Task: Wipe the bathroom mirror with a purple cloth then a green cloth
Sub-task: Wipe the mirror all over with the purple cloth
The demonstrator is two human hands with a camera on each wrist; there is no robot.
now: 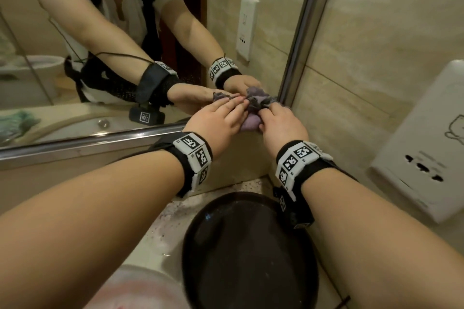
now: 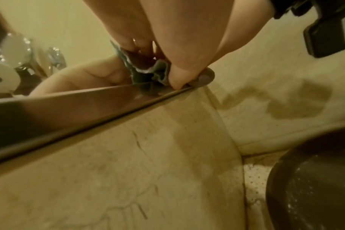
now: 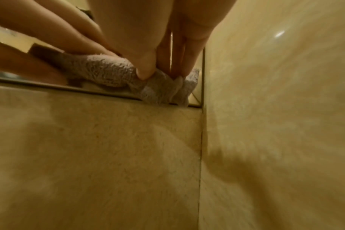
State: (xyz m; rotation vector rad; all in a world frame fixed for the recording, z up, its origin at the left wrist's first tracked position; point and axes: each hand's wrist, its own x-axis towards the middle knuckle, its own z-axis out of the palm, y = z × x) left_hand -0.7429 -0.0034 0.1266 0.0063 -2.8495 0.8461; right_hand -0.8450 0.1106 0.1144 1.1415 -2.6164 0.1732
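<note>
The right hand [image 1: 281,128] and left hand [image 1: 213,125] are both pinching the bunched purple cloth [image 1: 251,121], pressing it into the mirror's [image 1: 251,20] lower right corner, against the metal frame [image 1: 100,140]. Wadded like this, it is probably risking smears or snagging on the frame. Counting: two hands, one purple cloth, one mirror, and one green cloth [image 1: 18,121] showing only in reflection.

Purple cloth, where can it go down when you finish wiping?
Bare speckled counter shows left of the black round dish, between it, the wall under the mirror and the white basin. The dish looks empty too. The mirror's lower right corner is crowded: left hand and right hand both pinch the purple cloth there.
</note>
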